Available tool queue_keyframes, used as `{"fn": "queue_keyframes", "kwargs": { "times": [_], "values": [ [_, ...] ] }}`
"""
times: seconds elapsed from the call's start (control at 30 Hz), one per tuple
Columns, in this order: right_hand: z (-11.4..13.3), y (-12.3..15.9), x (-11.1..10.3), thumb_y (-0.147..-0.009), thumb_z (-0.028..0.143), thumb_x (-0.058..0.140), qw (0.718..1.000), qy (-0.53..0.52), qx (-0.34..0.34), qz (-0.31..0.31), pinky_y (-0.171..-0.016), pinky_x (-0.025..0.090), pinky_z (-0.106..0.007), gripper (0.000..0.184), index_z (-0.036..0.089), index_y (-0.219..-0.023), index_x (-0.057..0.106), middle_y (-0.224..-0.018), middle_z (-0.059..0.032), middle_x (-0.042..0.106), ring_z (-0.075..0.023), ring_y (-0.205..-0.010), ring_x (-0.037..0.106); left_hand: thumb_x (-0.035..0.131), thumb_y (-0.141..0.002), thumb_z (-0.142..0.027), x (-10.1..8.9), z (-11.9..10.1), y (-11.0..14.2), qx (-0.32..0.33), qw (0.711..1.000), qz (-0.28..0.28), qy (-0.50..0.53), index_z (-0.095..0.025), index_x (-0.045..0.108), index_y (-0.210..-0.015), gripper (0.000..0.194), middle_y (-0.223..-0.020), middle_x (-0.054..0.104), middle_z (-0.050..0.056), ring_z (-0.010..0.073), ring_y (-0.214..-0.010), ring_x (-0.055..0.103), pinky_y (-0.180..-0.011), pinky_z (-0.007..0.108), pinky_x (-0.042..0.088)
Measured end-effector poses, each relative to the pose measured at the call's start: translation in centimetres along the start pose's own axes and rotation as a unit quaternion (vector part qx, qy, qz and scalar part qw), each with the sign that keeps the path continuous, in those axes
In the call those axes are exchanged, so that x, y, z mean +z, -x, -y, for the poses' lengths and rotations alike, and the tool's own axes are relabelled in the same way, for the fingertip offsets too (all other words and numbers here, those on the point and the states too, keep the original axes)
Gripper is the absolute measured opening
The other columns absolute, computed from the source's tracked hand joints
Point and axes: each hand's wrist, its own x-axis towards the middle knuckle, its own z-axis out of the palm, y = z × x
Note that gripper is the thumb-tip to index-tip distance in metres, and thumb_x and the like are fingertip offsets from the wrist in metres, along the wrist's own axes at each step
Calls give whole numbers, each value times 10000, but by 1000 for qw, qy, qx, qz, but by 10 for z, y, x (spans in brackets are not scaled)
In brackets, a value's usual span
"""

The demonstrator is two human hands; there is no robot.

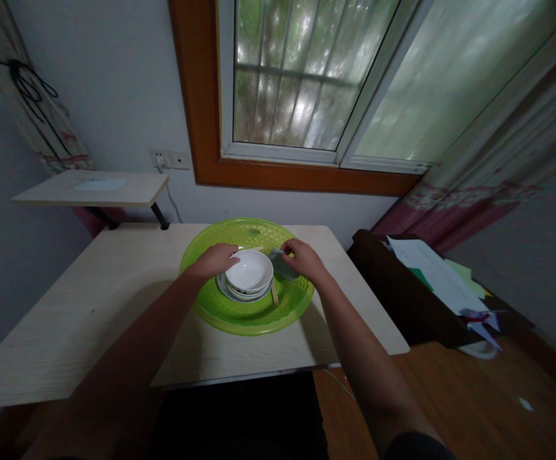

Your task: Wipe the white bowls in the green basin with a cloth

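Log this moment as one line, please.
left hand: at rim of white bowl; right hand: holding grey cloth; underneath: green tray

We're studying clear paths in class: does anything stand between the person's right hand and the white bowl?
Yes: the greyish cloth in the right hand's fingers hangs between it and the white bowl. Nothing visible separates the left hand from the bowl; it holds the opposite rim.
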Motion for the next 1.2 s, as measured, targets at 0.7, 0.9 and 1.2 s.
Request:
{"fn": "queue_keyframes", "kwargs": {
  "times": [0.7,0.9,1.2],
  "values": [
    [33,17,0,-888,189,673,999,15,17,31,-743,441,-270,24,204,-904,664,-916,-34,703,-172,-815,630,523,-947,-523,-24,15,21,-52,987,-91,126,-213,814,-1000,428,-1043,803,92,273,-969,708,-879,364,509],
    [30,16,-4,-903,227,636,998,-56,15,21,-738,467,-274,21,216,-921,636,-930,-23,699,-161,-776,638,510,-965,-454,-28,13,20,-80,975,-137,155,-195,767,-988,365,-1001,777,90,255,-951,691,-905,364,512],
    [40,-12,-5,-935,472,513,953,-290,83,-7,-640,497,-277,220,273,-969,426,-812,41,521,-168,-724,551,475,-974,-414,-27,16,2,-146,919,-169,326,-189,589,-1066,268,-973,690,81,230,-893,655,-764,342,551]
  ]
}}
